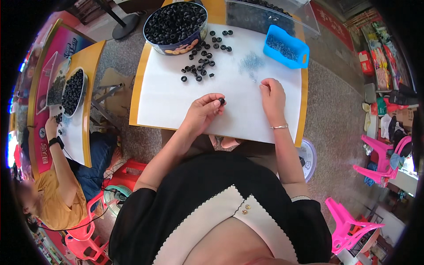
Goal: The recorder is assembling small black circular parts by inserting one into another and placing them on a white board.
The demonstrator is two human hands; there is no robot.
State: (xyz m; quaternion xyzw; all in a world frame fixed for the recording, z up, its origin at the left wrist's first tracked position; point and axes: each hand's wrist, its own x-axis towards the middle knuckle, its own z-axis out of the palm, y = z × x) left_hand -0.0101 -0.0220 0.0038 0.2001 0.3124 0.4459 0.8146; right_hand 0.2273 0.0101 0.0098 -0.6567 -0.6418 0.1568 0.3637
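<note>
Between the thumb and fingertips of my left hand (206, 108) is a small black ring-shaped piece (221, 101), held above the white sheet (176, 104). My right hand (273, 95) is over the right part of the sheet, thumb and forefinger pinched together; whatever they hold is too small to make out. Just beyond those fingertips lies a loose scatter of tiny clear bluish bits (251, 62). More bits fill a blue plastic basket (299, 61) at the far right. Several loose black pieces (198, 78) lie beyond my left hand.
A round tin (176, 49) heaped with black pieces stands at the far left of the table. Behind is a clear plastic bin (247, 17). Leftward, another person (62, 185) works at a second table (79, 137). Pink stools (349, 225) stand on the right.
</note>
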